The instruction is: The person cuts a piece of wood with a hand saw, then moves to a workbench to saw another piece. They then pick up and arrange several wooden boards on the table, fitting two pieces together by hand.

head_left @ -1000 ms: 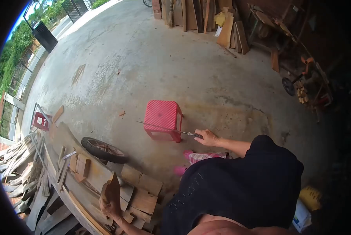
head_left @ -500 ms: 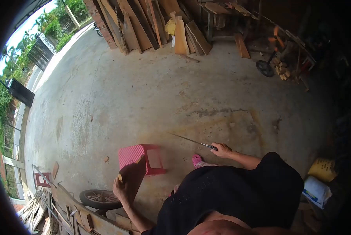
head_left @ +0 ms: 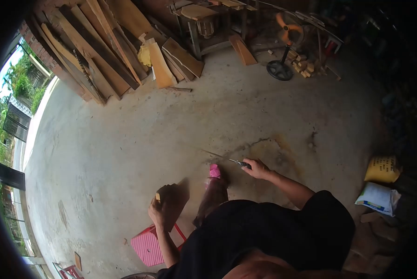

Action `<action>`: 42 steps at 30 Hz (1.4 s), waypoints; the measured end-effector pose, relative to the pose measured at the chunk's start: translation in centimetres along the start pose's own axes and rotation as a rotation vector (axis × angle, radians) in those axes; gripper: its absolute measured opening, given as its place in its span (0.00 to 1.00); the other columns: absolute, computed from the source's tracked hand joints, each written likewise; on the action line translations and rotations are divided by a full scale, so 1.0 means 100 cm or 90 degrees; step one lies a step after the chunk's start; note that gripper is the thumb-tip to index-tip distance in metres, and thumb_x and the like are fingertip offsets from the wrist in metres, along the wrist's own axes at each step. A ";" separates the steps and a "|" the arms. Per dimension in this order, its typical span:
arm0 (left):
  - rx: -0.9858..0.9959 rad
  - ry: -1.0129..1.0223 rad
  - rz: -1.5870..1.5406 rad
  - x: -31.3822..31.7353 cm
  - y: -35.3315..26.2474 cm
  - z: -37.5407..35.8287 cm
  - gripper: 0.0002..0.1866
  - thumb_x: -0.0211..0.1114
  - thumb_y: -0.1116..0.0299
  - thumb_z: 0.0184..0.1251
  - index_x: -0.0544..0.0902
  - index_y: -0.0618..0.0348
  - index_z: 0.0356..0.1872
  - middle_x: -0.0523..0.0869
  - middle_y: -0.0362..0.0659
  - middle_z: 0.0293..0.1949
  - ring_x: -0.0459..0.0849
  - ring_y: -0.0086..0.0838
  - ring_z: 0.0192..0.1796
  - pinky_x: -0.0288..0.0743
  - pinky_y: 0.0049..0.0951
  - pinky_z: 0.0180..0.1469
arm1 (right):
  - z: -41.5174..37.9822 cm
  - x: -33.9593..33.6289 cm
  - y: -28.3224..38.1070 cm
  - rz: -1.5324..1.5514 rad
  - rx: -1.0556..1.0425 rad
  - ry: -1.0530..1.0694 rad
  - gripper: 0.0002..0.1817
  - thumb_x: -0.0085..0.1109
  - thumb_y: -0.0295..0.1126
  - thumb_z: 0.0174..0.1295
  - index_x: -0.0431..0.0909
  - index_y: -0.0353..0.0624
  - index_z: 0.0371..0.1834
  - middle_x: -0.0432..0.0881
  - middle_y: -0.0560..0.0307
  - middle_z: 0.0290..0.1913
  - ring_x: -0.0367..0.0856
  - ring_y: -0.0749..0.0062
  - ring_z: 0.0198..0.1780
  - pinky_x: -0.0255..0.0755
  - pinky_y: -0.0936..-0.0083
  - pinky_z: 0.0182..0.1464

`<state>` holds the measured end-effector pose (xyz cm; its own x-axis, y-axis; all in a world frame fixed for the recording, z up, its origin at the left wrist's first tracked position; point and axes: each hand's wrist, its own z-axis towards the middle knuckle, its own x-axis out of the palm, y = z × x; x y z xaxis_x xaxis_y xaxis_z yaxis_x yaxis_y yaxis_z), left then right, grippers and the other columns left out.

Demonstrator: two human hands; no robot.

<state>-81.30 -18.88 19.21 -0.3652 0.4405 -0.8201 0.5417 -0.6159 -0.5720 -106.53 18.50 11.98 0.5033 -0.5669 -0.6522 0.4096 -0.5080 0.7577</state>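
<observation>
My left hand (head_left: 157, 213) is closed on the edge of a flat brown wooden board (head_left: 173, 202), which hangs tilted beside my leg. In my right hand (head_left: 258, 169) is the dark handle of a long, thin-bladed tool (head_left: 235, 162) that looks like a handsaw seen nearly edge-on. Its blade points forward and left, clear of the floor, and its far tip fades into the concrete. A pink plastic stool (head_left: 145, 246) stands below my left forearm, partly covered by it. One foot in a pink slipper (head_left: 214, 171) shows between my hands.
Planks (head_left: 110, 69) lean against the far wall, near a cluttered workbench (head_left: 199, 12). An orange-bladed fan (head_left: 285, 30) stands by a pile of small wood blocks (head_left: 302, 65). At right lie a yellow sack (head_left: 383, 169) and a white sack (head_left: 378, 199). Concrete floor (head_left: 110, 153) spreads ahead.
My view has turned right and I have stepped forward. The stool has slid lower in view, now under my left forearm. Both hands keep hold of the board and the tool.
</observation>
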 end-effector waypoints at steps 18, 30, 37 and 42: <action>-0.088 0.074 -0.080 0.258 -0.323 0.470 0.20 0.63 0.51 0.64 0.79 0.61 0.38 0.84 0.53 0.31 0.83 0.50 0.37 0.74 0.44 0.39 | 0.318 -0.274 -0.220 0.010 0.127 -0.157 0.12 0.63 0.33 0.61 0.73 0.37 0.38 0.79 0.44 0.27 0.82 0.51 0.30 0.72 0.66 0.32; -0.180 -0.149 -0.624 0.318 -0.512 0.763 0.08 0.66 0.65 0.63 0.80 0.60 0.34 0.80 0.32 0.29 0.74 0.15 0.28 0.67 0.19 0.31 | 0.636 -0.473 -0.295 0.022 -0.055 -0.179 0.11 0.62 0.33 0.62 0.73 0.38 0.39 0.79 0.45 0.28 0.81 0.49 0.31 0.72 0.65 0.33; -0.108 -0.222 -0.642 0.321 -0.591 0.928 0.10 0.65 0.69 0.62 0.81 0.63 0.41 0.82 0.36 0.29 0.78 0.16 0.30 0.71 0.19 0.34 | 0.880 -0.515 -0.303 0.052 -0.127 -0.164 0.10 0.62 0.33 0.63 0.74 0.38 0.36 0.78 0.49 0.25 0.80 0.60 0.26 0.72 0.71 0.31; -0.156 -0.253 -0.369 0.287 -0.649 1.039 0.12 0.65 0.64 0.63 0.81 0.61 0.42 0.82 0.43 0.27 0.80 0.24 0.30 0.73 0.26 0.36 | 1.024 -0.574 -0.293 0.067 -0.189 -0.142 0.10 0.63 0.32 0.62 0.74 0.37 0.36 0.77 0.51 0.24 0.78 0.63 0.25 0.71 0.72 0.30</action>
<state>-205.60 -34.12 31.37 -0.8646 0.3527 -0.3579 0.3154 -0.1735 -0.9329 -225.32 -0.52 24.80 0.3894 -0.7500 -0.5347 0.5836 -0.2482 0.7732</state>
